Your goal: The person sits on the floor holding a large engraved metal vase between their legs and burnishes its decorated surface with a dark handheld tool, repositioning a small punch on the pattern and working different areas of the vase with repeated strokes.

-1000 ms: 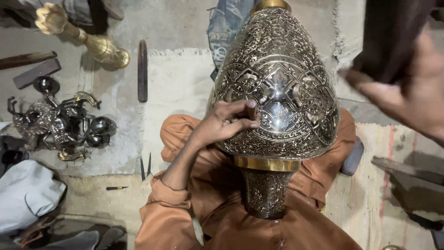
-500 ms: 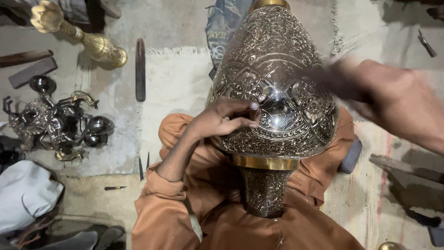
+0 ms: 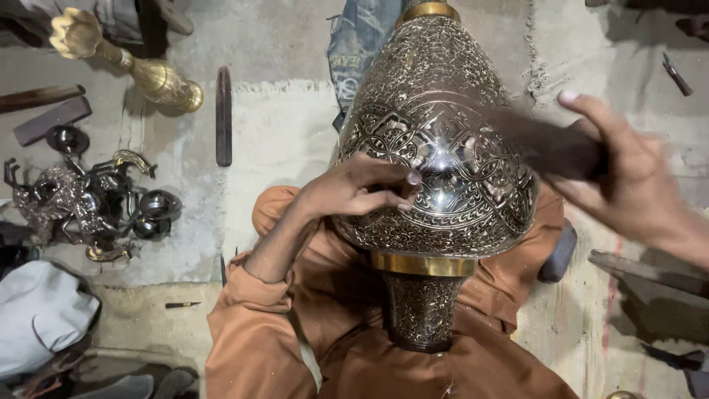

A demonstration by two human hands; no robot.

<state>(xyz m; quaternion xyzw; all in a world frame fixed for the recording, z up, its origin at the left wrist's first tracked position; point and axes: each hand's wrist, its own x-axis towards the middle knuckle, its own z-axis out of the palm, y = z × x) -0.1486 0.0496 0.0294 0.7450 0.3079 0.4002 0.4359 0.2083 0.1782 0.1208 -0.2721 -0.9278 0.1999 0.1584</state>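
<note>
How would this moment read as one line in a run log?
left hand: fingers pressed on engraved metal vase | right hand: holding dark, blurred tool by vase | vase: lying across lap

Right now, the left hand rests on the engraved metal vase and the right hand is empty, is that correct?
Not quite. The head view shows the right hand holding a dark, blurred tool. The left hand does rest on the engraved metal vase.

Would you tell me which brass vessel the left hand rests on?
The large engraved silvery vase on the lap; the plain golden brass vase lies untouched on the floor.
</note>
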